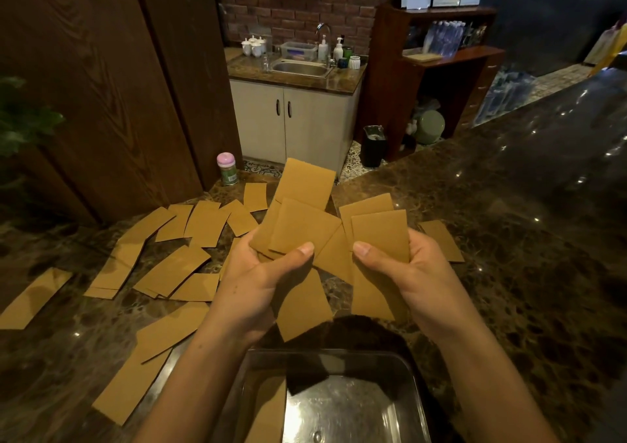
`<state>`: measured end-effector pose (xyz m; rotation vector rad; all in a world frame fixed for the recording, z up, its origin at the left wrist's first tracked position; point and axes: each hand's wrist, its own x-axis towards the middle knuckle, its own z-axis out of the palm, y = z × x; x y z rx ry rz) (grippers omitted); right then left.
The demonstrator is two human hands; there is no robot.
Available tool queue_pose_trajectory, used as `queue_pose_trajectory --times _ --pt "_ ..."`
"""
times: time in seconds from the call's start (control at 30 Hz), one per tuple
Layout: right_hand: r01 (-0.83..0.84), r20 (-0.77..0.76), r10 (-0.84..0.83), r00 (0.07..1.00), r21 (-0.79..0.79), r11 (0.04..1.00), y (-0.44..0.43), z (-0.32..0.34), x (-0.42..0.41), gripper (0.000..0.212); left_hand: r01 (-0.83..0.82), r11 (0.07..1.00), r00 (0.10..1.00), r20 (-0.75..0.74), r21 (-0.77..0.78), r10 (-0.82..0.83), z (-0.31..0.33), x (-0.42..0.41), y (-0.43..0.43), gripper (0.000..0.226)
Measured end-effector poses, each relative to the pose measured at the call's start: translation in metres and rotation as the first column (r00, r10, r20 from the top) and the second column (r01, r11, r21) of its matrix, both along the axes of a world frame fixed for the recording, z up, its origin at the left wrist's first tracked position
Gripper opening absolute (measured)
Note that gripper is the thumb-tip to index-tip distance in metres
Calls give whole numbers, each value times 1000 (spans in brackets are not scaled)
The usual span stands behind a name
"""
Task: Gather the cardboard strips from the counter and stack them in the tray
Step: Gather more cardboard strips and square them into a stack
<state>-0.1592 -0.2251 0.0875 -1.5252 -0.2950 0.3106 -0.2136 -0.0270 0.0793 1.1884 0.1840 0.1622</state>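
- While both thumbs pinch from above, our left hand (251, 273) grips a fan of cardboard strips (302, 229), our right hand (410, 273) a smaller bunch (380, 235).
- We hold both above the counter (509, 256), just beyond the metal tray (356, 405).
- Loose strips (173, 269) lie scattered at left.

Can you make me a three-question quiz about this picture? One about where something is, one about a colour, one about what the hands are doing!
1. Where is the metal tray? A) beside the sink B) on the counter, under the person's forearms C) on the floor
2. What colour is the small jar's lid? A) blue B) black C) pink
3. What are the left hand and right hand doing? A) both grip cardboard strips B) both empty C) only one holds cardboard
Answers: B, the tray lies beneath the forearms; C, the lid is pink; A, both thumbs press on strips.
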Motion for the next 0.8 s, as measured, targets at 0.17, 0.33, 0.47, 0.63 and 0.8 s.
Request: queue_pose_trajectory --times 0.17,0.33,0.47,0.63,0.8 --pt "-52 67 56 996 -68 996 -6 8 6 33 43 999 999 -20 16 -43 4 2 8 42" --pt "-50 151 62 987 -78 996 -8 11 5 26 37 999 999 -18 -21 -37 5 3 6 38" --pt "-44 204 67 977 -116 992 -9 13 3 23 46 999 999 -10 -30 -46 6 1 3 38" --pt "-5 178 11 984 -33 999 -11 14 5 22 44 998 999 -2 -55 -44 6 0 2 37" --pt "-194 84 199 976 -62 979 -11 21 5 24 129 991 992 0 -30 -129 6 -1 1 36"
